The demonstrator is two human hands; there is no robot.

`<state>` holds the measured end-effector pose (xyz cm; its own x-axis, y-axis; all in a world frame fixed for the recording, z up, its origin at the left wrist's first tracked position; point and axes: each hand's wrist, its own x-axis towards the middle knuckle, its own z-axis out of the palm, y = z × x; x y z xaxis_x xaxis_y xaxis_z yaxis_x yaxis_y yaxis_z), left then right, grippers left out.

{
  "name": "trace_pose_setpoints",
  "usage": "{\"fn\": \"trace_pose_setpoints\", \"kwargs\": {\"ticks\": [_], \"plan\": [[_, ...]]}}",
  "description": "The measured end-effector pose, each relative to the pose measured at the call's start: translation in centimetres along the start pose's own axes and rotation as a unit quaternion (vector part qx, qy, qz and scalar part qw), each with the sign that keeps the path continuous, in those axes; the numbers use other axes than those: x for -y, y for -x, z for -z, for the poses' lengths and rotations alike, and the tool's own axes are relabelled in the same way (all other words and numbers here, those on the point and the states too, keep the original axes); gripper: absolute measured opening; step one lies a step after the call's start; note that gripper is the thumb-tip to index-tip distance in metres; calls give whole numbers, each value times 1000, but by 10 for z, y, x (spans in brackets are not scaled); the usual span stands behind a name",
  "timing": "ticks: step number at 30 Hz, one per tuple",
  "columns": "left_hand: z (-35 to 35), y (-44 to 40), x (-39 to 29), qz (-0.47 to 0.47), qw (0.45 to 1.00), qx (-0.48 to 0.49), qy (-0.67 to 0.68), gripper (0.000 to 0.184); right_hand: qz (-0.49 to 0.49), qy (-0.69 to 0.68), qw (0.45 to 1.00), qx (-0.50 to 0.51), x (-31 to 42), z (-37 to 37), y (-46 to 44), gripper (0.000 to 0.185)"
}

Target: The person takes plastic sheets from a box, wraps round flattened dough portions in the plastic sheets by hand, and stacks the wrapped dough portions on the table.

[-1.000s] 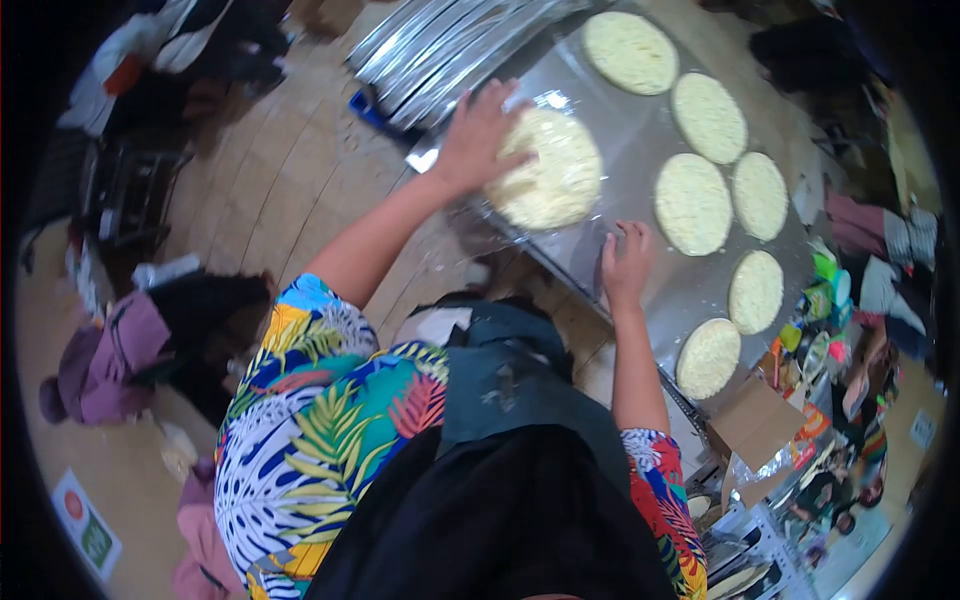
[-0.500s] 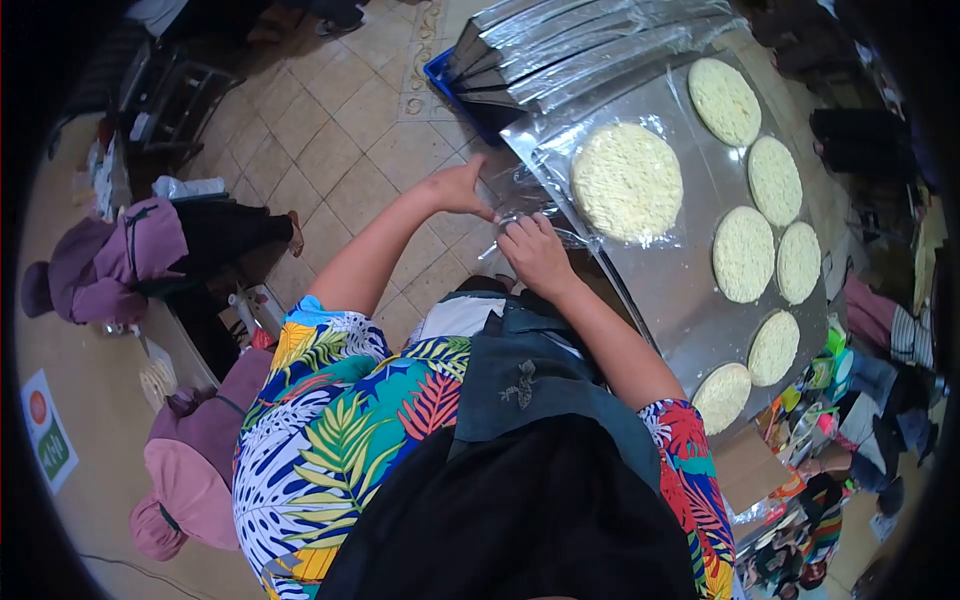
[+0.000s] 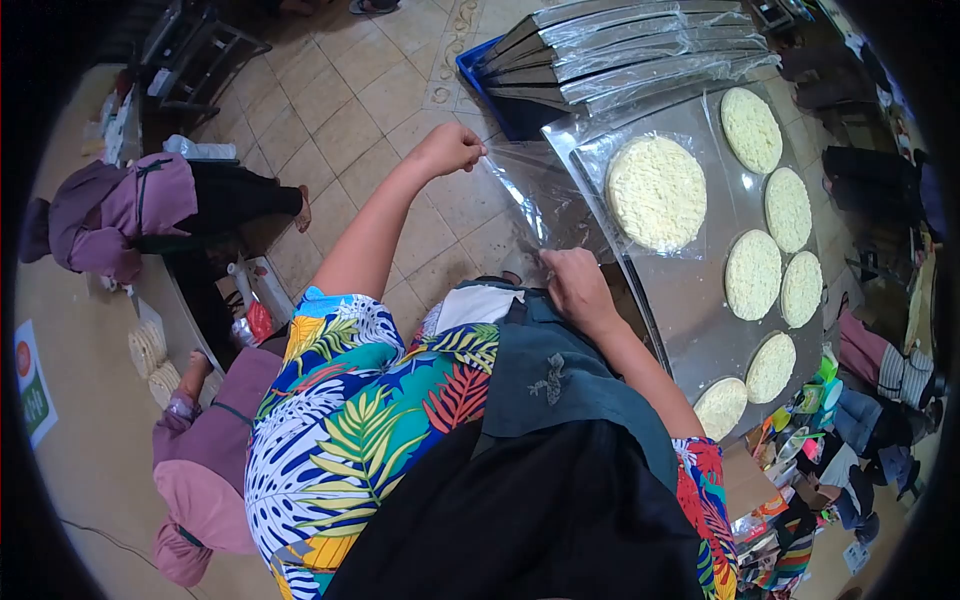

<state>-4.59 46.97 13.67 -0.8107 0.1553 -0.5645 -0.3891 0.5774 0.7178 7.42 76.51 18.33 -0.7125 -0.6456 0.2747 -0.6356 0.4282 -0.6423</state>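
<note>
My left hand (image 3: 452, 150) pinches one edge of a clear plastic sheet (image 3: 535, 195) out over the floor. My right hand (image 3: 580, 285) is closed on the sheet's nearer end, so the plastic stretches between the two hands beside the metal table (image 3: 680, 310). Closest to the sheet on the table is a flat, round, pale disc (image 3: 656, 193) with a rough, dough-like surface, lying on clear plastic. Several similar discs are spread along the table's right side, one of them a far disc (image 3: 751, 130).
A blue crate (image 3: 490, 110) stands at the table's far end, near a row of plastic-covered trays (image 3: 650, 50). At left, two people in purple work by a long tan table (image 3: 90, 430). Colourful packages (image 3: 800, 420) crowd the lower right.
My hands have moved apart: the left went up and away, the right came down nearer my body. The bunched plastic is now spread out between them. The view has shifted slightly.
</note>
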Motion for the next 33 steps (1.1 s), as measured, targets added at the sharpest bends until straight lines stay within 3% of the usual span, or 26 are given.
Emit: {"fn": "trace_pose_setpoints", "kwargs": {"ticks": [3, 7, 9, 11, 15, 17, 19, 21, 26, 28, 29, 31, 33], "plan": [[7, 0, -6, -23, 997, -9, -71, 23, 16, 78, 996, 32, 11, 0, -16, 19], [20, -7, 0, -49, 999, 11, 6, 22, 48, 104, 993, 25, 6, -14, -18, 13], [26, -12, -2, -55, 998, 23, 14, 23, 86, 55, 995, 12, 6, -15, -17, 10], [33, -9, -14, -47, 996, 46, -62, 25, 83, 47, 995, -7, 7, -14, -16, 12], [33, -23, -45, -69, 994, 71, -41, 23, 32, -2, 996, -79, 1, 4, -4, 16], [31, -30, -65, -186, 971, 85, 126, 19, -68, -59, 987, -134, 7, 16, 1, 15], [22, -28, -110, -204, 966, 86, 137, 19, -116, -67, 975, -176, 19, 34, 6, 10], [13, -47, -144, -244, 940, 162, 173, 21, -283, -211, 894, -276, 21, 47, 15, 6], [-38, -87, -233, -290, 937, 178, 80, 28, -318, -239, 807, -436, -20, 81, 46, 4], [-58, -100, -255, -291, 936, 183, 68, 26, -366, -310, 721, -500, -37, 92, 56, 4], [-70, -110, -263, -286, 934, 208, 46, 23, -366, -307, 719, -505, -48, 95, 62, 4], [-89, -134, -266, -282, 930, 235, 21, 22, -465, -358, 642, -494, -70, 97, 72, 4], [-114, -160, -262, -272, 935, 222, -49, 24, -502, -356, 626, -479, -94, 94, 81, 5]]}}
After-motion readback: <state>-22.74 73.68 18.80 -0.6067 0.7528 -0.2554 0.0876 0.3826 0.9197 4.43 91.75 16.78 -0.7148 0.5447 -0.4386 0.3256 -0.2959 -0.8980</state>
